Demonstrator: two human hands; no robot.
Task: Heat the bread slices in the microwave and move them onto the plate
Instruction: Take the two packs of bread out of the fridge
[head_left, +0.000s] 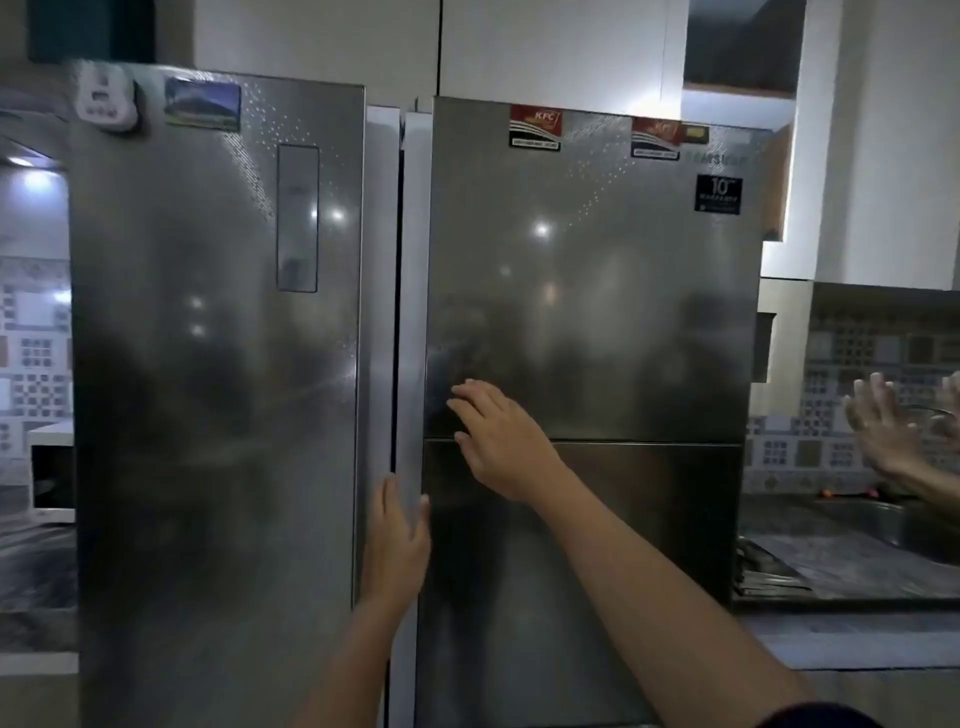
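1. Facing the right-hand steel fridge (597, 519), upper door (597, 286) shut. Slick face and likely a sealed edge, so pull at its left edge.
2. Right hand (498, 431) flat on that door's lower-left corner. Left hand (397, 540) at the left edge, fingers straight, gripping nothing.
3. Bread slices not in view, probably inside. Light, soft, crushable, so hold by the crusts.

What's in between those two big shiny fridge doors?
In the head view, a narrow dark gap edged by pale strips separates the left door and right door; the left hand is in front of it.
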